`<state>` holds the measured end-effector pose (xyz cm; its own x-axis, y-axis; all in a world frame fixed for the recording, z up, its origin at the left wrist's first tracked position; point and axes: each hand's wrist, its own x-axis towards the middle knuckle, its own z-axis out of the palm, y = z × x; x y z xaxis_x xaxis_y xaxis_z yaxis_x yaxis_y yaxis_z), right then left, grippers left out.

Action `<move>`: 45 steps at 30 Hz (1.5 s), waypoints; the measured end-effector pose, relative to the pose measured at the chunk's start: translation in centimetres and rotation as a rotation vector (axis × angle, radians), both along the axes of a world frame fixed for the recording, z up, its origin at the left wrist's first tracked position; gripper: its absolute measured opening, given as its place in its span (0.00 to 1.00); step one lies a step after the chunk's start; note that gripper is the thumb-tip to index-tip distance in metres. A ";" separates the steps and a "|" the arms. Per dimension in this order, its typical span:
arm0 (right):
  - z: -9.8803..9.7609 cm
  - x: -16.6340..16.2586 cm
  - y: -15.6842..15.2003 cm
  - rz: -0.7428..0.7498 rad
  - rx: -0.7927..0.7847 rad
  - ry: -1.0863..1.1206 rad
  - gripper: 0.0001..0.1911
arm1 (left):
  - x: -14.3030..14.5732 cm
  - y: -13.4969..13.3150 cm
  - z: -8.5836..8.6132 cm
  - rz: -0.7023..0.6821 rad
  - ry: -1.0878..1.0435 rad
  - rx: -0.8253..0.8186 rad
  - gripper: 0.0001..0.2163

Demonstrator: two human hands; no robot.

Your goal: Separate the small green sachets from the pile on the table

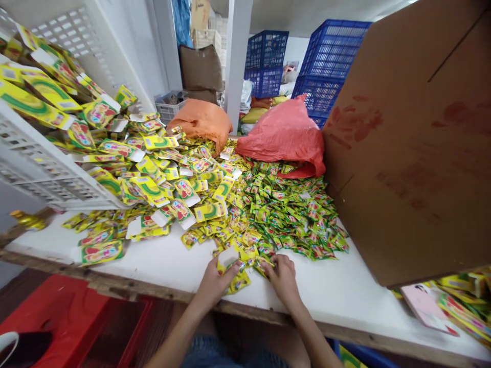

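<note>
A big heap of small yellow-green sachets [284, 214] covers the white table [169, 260]. Flat yellow cartons [149, 189] spill from a tipped white crate [42, 163] on the left. My left hand [213, 283] is closed on a small yellow carton [229, 260] with its white flap open, held at the near edge of the heap. My right hand [283, 276] rests on the table beside it, fingers curled on a few sachets [263, 265] at the heap's edge.
A large brown cardboard box [414, 148] stands on the right. Orange [201, 120] and red [286, 133] plastic bags lie behind the heap. Blue crates [326, 61] are stacked at the back. A red crate [72, 317] sits below the table, left.
</note>
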<state>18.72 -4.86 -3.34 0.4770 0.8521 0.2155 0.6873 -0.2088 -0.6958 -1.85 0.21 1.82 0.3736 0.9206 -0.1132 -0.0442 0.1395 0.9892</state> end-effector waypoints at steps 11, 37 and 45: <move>6.5 -3.4 -3.3 0.121 0.133 0.449 0.13 | 2.5 -1.8 2.6 -0.393 -0.003 0.090 0.24; 13.1 -3.3 -2.1 0.675 -0.061 0.008 0.17 | 3.3 -0.8 1.1 -0.404 0.036 0.018 0.14; 9.9 -4.0 -2.8 0.448 0.134 -0.143 0.07 | 4.2 -0.2 0.1 -0.340 -0.049 0.003 0.20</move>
